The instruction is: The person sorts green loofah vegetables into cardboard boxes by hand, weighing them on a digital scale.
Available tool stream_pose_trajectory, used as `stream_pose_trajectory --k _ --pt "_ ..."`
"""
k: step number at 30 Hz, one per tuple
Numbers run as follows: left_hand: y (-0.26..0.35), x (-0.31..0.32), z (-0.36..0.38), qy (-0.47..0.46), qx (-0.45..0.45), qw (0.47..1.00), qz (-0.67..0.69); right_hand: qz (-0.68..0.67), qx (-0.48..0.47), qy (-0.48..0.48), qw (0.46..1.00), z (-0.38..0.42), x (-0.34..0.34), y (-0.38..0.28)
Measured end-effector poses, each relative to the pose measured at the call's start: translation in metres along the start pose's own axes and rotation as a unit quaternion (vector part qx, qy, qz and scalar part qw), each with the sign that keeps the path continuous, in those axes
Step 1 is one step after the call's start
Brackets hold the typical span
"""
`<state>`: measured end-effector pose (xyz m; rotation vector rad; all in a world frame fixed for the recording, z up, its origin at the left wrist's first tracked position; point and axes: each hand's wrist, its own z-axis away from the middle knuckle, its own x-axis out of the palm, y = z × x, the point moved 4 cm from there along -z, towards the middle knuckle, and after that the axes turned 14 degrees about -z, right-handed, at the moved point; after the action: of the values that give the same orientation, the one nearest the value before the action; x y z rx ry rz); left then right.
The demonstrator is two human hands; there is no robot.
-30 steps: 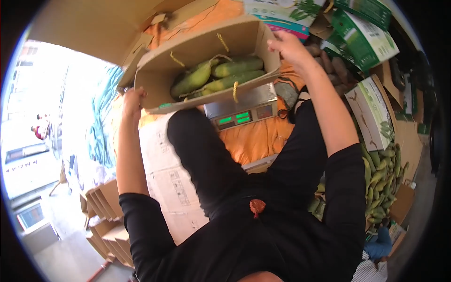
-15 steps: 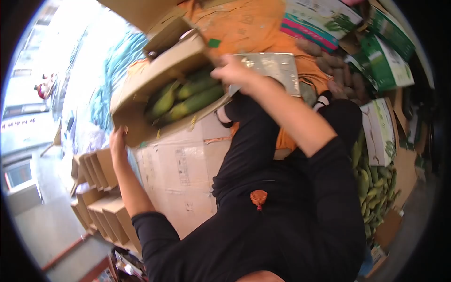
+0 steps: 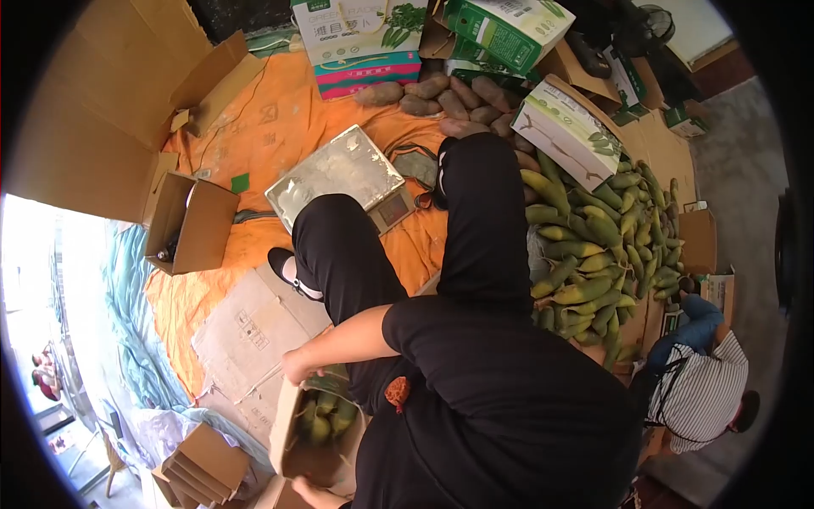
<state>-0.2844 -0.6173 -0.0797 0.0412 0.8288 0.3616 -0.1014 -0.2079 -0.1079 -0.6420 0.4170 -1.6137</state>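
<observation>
I hold an open cardboard box point(image 3: 292, 441) with several green corn cobs point(image 3: 326, 416) in it, low at my left side beside my black-clad body. My right hand point(image 3: 301, 366) grips the box's upper edge, its arm reaching across my front. My left hand point(image 3: 307, 492) holds the box's lower end at the bottom of the view and is partly cut off. My legs in black trousers stretch toward a metal weighing scale point(image 3: 335, 170), whose platform is bare, on an orange tarp point(image 3: 254, 127).
A large pile of corn point(image 3: 593, 246) lies to my right, with sweet potatoes point(image 3: 441, 93) and printed cartons point(image 3: 365, 38) beyond. An empty open box point(image 3: 191, 225) sits left of the scale. Flattened cardboard point(image 3: 246, 331) and stacked folded boxes point(image 3: 203, 462) lie at left. A person in a striped shirt point(image 3: 699, 390) crouches at right.
The box of corn has come off the scale and swung left and down to my left side, both hands still on it. The view has turned toward the floor.
</observation>
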Motion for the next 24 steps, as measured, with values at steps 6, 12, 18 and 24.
stream_pose_trajectory --k 6,12,18,24 --pt "0.031 -0.001 0.014 0.144 0.147 0.978 0.044 -0.039 -0.47 0.087 0.878 0.108 -0.076 -0.089" --pt "0.122 -0.011 0.04 0.273 0.32 0.905 0.069 -0.06 -0.55 0.265 0.789 0.285 -0.207 -0.066" --pt "0.206 -0.009 0.107 0.391 0.461 0.79 0.104 -0.109 -0.435 0.675 0.586 0.421 -0.346 0.121" --pt "0.335 0.039 0.198 0.497 0.57 0.654 -0.005 -0.179 -0.114 0.884 0.416 0.483 -0.38 0.41"
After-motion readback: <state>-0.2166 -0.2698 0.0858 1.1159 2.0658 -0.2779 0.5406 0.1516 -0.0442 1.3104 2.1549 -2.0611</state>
